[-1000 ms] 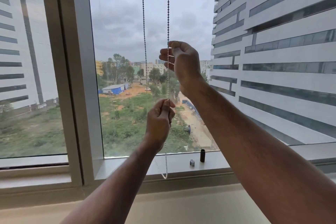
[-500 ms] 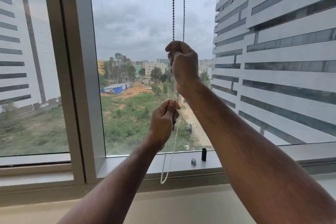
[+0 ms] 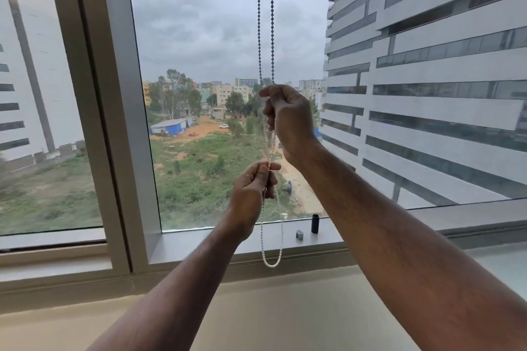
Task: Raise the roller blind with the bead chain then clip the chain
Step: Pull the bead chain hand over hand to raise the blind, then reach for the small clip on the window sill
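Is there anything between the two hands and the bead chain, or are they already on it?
Nothing visible stands between them. The right hand is closed on the bead chain higher up, and the left hand pinches it lower down. The chain's loop hangs free in front of the window sill.

Two bare forearms without sleeves, fine hair showing along both, bare left hand (image 3: 251,194) and bare right hand (image 3: 289,120) without rings, watches, gloves or bands, short trimmed fingernails were visible
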Motion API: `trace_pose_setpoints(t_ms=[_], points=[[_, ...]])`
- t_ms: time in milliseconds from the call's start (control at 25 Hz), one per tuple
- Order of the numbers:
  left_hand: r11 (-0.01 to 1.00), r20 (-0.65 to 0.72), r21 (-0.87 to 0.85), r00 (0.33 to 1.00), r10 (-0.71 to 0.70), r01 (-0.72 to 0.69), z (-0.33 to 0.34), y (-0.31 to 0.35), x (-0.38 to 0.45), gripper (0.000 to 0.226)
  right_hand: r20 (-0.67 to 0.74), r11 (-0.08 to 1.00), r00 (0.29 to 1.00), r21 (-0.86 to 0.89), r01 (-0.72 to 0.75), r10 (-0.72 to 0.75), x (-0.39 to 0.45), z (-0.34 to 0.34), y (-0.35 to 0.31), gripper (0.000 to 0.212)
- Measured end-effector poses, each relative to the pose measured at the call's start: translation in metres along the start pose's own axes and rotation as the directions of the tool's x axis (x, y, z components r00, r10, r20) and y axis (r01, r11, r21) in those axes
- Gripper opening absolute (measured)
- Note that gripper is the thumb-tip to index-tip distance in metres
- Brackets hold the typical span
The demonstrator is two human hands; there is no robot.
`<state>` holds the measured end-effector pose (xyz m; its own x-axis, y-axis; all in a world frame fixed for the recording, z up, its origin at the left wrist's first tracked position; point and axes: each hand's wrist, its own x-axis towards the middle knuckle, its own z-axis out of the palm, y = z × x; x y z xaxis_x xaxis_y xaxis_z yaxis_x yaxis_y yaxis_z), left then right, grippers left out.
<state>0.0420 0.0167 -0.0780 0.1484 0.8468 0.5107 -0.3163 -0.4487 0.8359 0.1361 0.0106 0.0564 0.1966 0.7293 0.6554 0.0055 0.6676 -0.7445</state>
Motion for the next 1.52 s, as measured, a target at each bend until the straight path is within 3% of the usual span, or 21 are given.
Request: trace_pose_setpoints(t_ms=[200,360,480,560,680,800,960,1160,1360,1520], points=[[0.998,-0.048,-0.007,0.997,-0.058,0.057,0.001,-0.01,-0.016,0.03,0.029,0.996,0.995,-0.008,-0.09,0.091,-0.033,-0.012,0.041,0.025],[0.946,-0.328,0.295,0.916,0.234,-0.136,0.001,-0.022,-0.041,0.018,0.072,0.991,0.992,-0.083,-0.102,0.108,-0.054,-0.016,0.06,0.02],[0.889,-0.235,0.394,0.91,0.341,-0.232,0.001,-0.046,-0.07,0.01,0.082,0.982,0.987,-0.143,-0.124,0.136,-0.07,-0.023,0.076,0.016],[0.868,-0.073,0.434,0.951,0.301,-0.242,0.004,-0.071,-0.089,0.008,0.077,0.977,0.983,-0.145,-0.154,0.166,-0.083,-0.032,0.09,0.017],[0.84,0.156,0.518,0.984,0.09,-0.159,0.013,-0.112,-0.102,0.015,0.036,0.963,0.971,-0.14,-0.229,0.237,-0.098,-0.05,0.114,0.02],[0.777,0.213,0.629,0.967,-0.137,-0.029,0.023,-0.149,-0.097,0.024,-0.045,0.942,0.956,-0.162,-0.294,0.29,-0.103,-0.078,0.146,0.021],[0.673,0.2,0.738,0.936,-0.289,0.05,0.032,-0.188,-0.078,0.034,-0.258,0.843,0.887,-0.296,-0.449,0.382,-0.111,-0.127,0.201,0.016],[0.581,0.101,0.804,0.936,-0.336,0.122,0.04,-0.231,-0.039,0.038,-0.418,0.621,0.793,-0.495,-0.608,0.444,-0.118,-0.187,0.269,0.015],[0.538,-0.009,0.823,0.95,-0.312,0.184,0.048,-0.257,0.002,0.038,-0.35,0.539,0.779,-0.573,-0.618,0.52,-0.099,-0.209,0.308,0.034],[0.395,-0.096,0.908,0.987,-0.131,0.14,0.052,-0.268,0.025,0.042,-0.286,0.502,0.817,-0.673,-0.543,0.5,-0.077,-0.204,0.33,0.046]])
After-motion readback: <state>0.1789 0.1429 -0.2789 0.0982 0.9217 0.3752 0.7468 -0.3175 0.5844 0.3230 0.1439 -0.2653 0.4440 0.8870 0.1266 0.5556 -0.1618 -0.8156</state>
